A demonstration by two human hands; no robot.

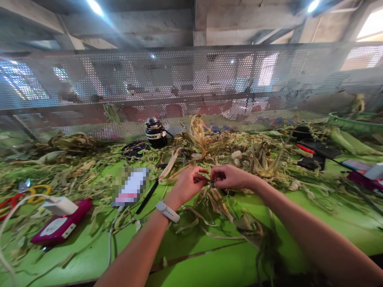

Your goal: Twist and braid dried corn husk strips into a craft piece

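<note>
My left hand [191, 184], with a white band on its wrist, is closed in a pinch at the middle of the table. Fingers bent, my right hand [225, 177] meets it from the right, the fingertips almost touching. Between and below them hangs a bundle of dried plant leaves [220, 205], pale tan and green strips with trailing ends. Both hands seem to grip its upper end, though the exact hold is small and partly hidden by the fingers. More dried leaves [197, 133] are heaped just behind.
On the left lie a purple power strip [61, 226] with a white charger [61, 206], scissors [18, 199] and a cabled phone [131, 187]. A black pen-like stick [147, 197] is nearby. A black bottle [156, 134] stands before the perforated metal screen [185, 79]. A green basket [356, 123] is far right.
</note>
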